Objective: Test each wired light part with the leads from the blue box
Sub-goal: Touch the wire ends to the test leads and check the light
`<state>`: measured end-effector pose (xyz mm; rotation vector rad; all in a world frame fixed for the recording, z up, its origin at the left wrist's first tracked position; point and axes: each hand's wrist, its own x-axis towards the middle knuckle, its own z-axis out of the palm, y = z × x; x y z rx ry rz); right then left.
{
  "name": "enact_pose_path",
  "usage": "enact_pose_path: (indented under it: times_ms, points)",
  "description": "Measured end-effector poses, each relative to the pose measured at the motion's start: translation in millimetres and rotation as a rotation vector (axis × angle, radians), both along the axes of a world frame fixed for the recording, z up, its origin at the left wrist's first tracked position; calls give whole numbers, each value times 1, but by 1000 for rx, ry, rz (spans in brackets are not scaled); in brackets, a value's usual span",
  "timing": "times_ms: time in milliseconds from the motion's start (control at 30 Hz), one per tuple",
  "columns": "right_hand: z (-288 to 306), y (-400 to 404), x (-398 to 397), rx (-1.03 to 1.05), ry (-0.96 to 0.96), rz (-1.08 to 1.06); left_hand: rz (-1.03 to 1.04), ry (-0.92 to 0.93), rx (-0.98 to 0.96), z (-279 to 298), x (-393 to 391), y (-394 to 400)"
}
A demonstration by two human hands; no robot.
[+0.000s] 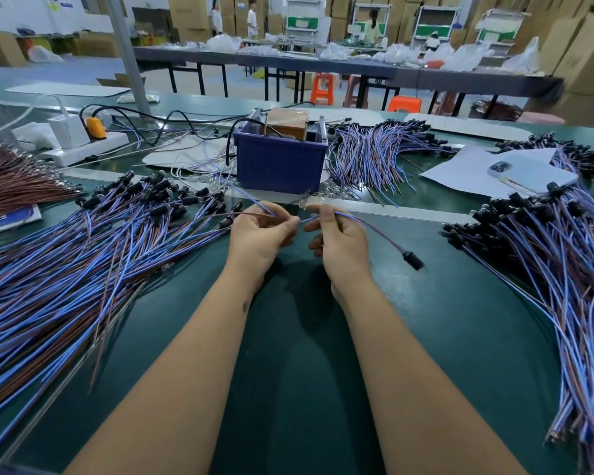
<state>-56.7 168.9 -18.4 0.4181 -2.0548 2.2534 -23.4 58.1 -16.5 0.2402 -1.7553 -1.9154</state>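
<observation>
A blue box (280, 162) with a brown transformer inside stands at the middle of the green bench. Thin leads (251, 198) run from it toward my hands. My left hand (259, 234) pinches those leads just in front of the box. My right hand (340, 238) grips the wires of one light part, whose blue and brown wires arc right to a black socket (413, 259) hanging just above the bench. The bare wire ends and the leads meet between my two hands. A large pile of wired light parts (83, 252) lies at the left.
More piles of wired parts lie at the right (546, 255) and behind the box (378, 156). A phone (532, 176) rests on white paper at the right. A power strip (83, 147) with a charger sits back left. People stand at far tables.
</observation>
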Motion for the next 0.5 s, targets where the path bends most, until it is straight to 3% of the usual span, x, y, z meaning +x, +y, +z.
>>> enact_pose_path:
  times_ms: [133, 233, 367, 500]
  points:
    - [0, 4, -2, -46, -68, -177, -10, 41, -496, -1, 8, 19]
    - [4, 19, -1, -121, -128, -176, -104, 129, -885, 0, 19, 36]
    - [14, 74, -10, 148, -79, -218, -289, 160, -1051, 7, 28, 81]
    - [36, 143, -18, 497, -12, -265, -471, 163, -972, 19, 26, 138]
